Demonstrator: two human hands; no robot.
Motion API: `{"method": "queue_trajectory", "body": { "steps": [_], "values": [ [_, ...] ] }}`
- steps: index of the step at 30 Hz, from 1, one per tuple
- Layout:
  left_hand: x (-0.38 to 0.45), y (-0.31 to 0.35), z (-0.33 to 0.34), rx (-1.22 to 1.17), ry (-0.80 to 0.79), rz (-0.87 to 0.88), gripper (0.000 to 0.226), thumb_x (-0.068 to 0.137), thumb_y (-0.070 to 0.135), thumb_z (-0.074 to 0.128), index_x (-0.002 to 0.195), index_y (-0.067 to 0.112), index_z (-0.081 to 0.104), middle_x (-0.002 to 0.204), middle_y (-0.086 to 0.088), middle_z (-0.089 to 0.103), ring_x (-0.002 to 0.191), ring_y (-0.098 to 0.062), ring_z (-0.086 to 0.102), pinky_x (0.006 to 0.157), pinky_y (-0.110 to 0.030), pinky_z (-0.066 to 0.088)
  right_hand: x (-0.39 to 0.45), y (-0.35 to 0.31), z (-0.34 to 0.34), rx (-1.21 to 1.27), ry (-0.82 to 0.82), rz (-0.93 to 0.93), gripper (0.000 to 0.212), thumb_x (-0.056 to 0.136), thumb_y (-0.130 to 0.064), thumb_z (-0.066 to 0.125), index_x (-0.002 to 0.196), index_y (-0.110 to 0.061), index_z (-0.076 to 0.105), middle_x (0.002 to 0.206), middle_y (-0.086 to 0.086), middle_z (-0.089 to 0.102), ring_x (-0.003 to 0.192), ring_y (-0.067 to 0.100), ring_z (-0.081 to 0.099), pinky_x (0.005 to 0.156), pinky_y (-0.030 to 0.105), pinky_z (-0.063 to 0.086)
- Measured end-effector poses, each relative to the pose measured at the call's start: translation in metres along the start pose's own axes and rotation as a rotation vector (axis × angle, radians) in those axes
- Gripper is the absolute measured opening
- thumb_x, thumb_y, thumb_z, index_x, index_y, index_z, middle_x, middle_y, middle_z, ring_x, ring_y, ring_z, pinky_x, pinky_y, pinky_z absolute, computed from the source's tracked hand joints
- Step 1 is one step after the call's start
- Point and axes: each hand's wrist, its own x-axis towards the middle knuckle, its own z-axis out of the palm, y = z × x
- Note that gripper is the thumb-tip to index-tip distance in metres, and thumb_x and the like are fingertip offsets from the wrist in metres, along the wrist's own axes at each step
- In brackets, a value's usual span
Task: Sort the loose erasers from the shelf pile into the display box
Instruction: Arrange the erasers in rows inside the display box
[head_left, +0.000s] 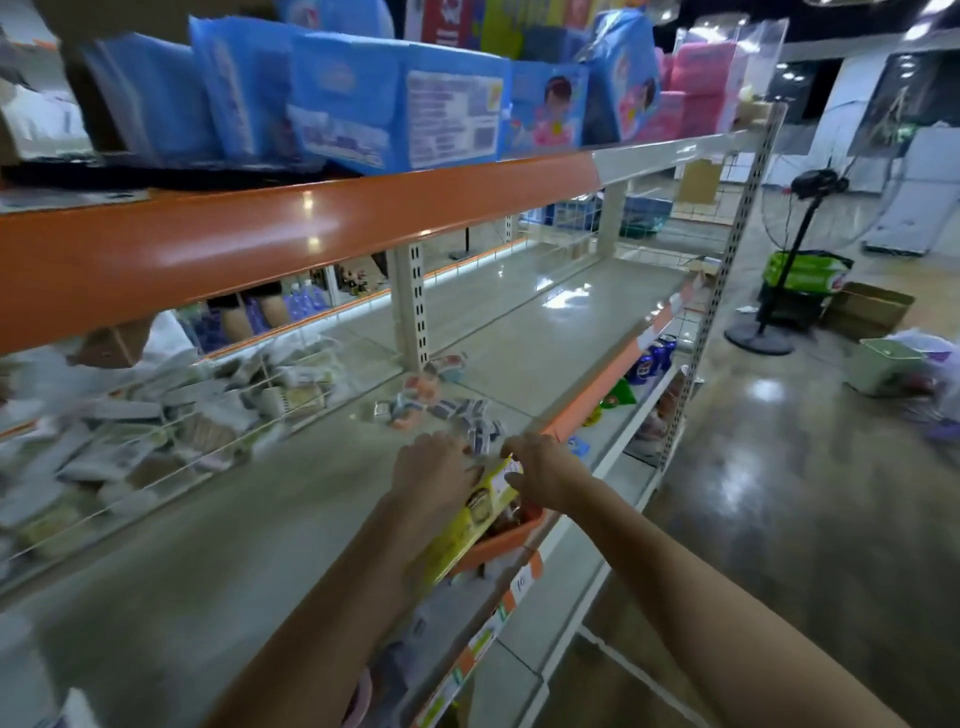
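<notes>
A yellow display box (475, 522) lies tilted at the front edge of a grey shelf (218, 545), just below centre frame, resting partly on an orange tray (511, 535) whose contents are too dark to make out. The left hand (431, 475) lies over the box's upper left side with fingers bent down toward it; the fingertips are hidden behind the hand, so whether they hold anything cannot be told. The right hand (540, 470) has its fingers curled onto the box's top corner, where a small white label shows. Just beyond both hands, toward centre frame, loose erasers (457, 413) in blue, white and orange wrappers are scattered on the shelf, blurred and uncountable. At left, behind wire dividers, a heap of pale packets (156, 431) is smeared by motion. Blue packages (395, 111) line the orange-edged shelf above. A standing fan (795, 234) at upper right is partly cut by the shelf upright.
</notes>
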Motion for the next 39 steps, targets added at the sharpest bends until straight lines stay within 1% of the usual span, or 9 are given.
{"method": "queue_trajectory", "body": {
  "steps": [3, 6, 12, 16, 19, 24, 29, 35, 39],
  "values": [
    [0.033, -0.001, 0.013, 0.021, 0.062, -0.002, 0.039, 0.092, 0.044, 0.045, 0.114, 0.014, 0.059, 0.111, -0.005, 0.061, 0.103, -0.022, 0.057, 0.086, -0.031, 0.047, 0.035, 0.012, -0.002, -0.042, 0.003, 0.026, 0.038, 0.093, -0.016, 0.047, 0.130, -0.011, 0.046, 0.129, 0.013, 0.050, 0.118, 0.029, 0.050, 0.095, 0.036, 0.040],
    [0.061, -0.006, 0.022, -0.005, 0.117, -0.018, 0.035, 0.091, 0.030, 0.051, 0.123, 0.016, 0.055, 0.121, -0.008, 0.057, 0.111, -0.025, 0.053, 0.092, -0.031, 0.043, 0.068, 0.022, -0.002, -0.017, 0.017, 0.057, 0.035, 0.092, -0.011, 0.044, 0.126, -0.007, 0.051, 0.127, 0.016, 0.053, 0.117, 0.032, 0.051, 0.094, 0.035, 0.042],
    [0.096, -0.014, 0.041, -0.275, -0.098, -0.148, 0.036, 0.084, 0.029, 0.063, 0.118, 0.018, 0.059, 0.119, -0.005, 0.060, 0.109, -0.023, 0.057, 0.093, -0.031, 0.045, 0.113, 0.029, 0.011, -0.004, -0.019, 0.047, 0.026, 0.090, -0.018, 0.050, 0.109, -0.002, 0.058, 0.111, 0.018, 0.061, 0.101, 0.034, 0.059, 0.074, 0.033, 0.045],
    [0.106, -0.019, 0.043, -0.275, -0.114, -0.140, 0.013, 0.085, 0.034, 0.053, 0.091, 0.029, 0.063, 0.095, 0.001, 0.062, 0.087, -0.018, 0.057, 0.072, -0.026, 0.046, 0.128, 0.034, 0.022, 0.012, -0.037, 0.028, 0.032, 0.094, -0.026, 0.046, 0.112, -0.002, 0.053, 0.113, 0.020, 0.053, 0.104, 0.034, 0.054, 0.077, 0.035, 0.043],
    [0.108, -0.020, 0.041, -0.318, -0.142, -0.169, 0.006, 0.083, 0.035, 0.057, 0.079, 0.033, 0.054, 0.079, 0.009, 0.053, 0.074, -0.009, 0.052, 0.054, -0.019, 0.035, 0.133, 0.041, 0.021, 0.034, -0.061, -0.005, 0.041, 0.091, -0.033, 0.054, 0.117, -0.002, 0.050, 0.115, 0.019, 0.051, 0.105, 0.034, 0.051, 0.082, 0.036, 0.044],
    [0.112, -0.013, 0.032, -0.352, -0.243, -0.240, 0.018, 0.081, 0.029, 0.063, 0.070, 0.029, 0.050, 0.073, 0.007, 0.053, 0.071, -0.010, 0.053, 0.054, -0.022, 0.037, 0.136, 0.050, 0.016, 0.044, -0.054, -0.008, 0.031, 0.091, -0.025, 0.056, 0.114, -0.003, 0.054, 0.111, 0.015, 0.058, 0.101, 0.030, 0.057, 0.079, 0.035, 0.048],
    [0.120, -0.013, 0.027, -0.297, -0.331, -0.310, 0.024, 0.080, 0.033, 0.064, 0.098, 0.017, 0.061, 0.098, -0.002, 0.060, 0.090, -0.014, 0.058, 0.076, -0.027, 0.050, 0.142, 0.065, 0.008, 0.002, -0.103, -0.059, 0.025, 0.091, -0.017, 0.052, 0.108, -0.001, 0.060, 0.107, 0.017, 0.062, 0.099, 0.031, 0.060, 0.079, 0.036, 0.050],
    [0.122, -0.009, 0.021, -0.491, -0.321, -0.427, 0.011, 0.086, 0.021, 0.061, 0.097, 0.018, 0.058, 0.094, -0.001, 0.061, 0.078, -0.015, 0.062, 0.057, -0.020, 0.050, 0.149, 0.087, -0.001, 0.015, -0.070, -0.141, 0.022, 0.090, -0.012, 0.048, 0.107, 0.000, 0.057, 0.109, 0.018, 0.059, 0.102, 0.033, 0.058, 0.077, 0.035, 0.047],
    [0.116, -0.005, 0.013, -0.715, -0.227, -0.520, 0.017, 0.088, 0.009, 0.060, 0.104, 0.012, 0.057, 0.100, -0.008, 0.063, 0.078, -0.022, 0.065, 0.057, -0.021, 0.053, 0.153, 0.102, -0.008, 0.063, -0.015, -0.210, 0.020, 0.090, -0.013, 0.048, 0.104, -0.002, 0.055, 0.106, 0.017, 0.059, 0.099, 0.032, 0.057, 0.070, 0.030, 0.040]
  ]
}}
